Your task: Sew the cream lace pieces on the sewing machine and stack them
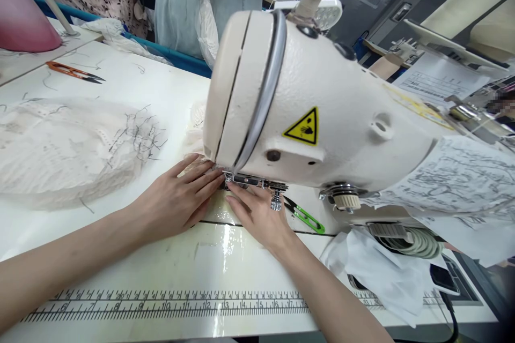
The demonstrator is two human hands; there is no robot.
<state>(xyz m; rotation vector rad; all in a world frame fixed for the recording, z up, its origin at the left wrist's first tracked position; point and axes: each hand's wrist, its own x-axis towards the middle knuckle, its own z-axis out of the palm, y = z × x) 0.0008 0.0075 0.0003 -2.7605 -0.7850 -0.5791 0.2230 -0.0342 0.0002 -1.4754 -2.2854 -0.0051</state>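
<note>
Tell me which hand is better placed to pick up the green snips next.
The right hand, most likely: the green snips lie close beside it, to its right. The left hand is farther away, with the right hand between it and the snips.

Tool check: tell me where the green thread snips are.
In the head view, the green thread snips lie just right of the right hand, below the sewing machine.

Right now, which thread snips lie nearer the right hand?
The green snips, just beside the right hand; the orange snips lie farther off, out past the left hand.
</note>
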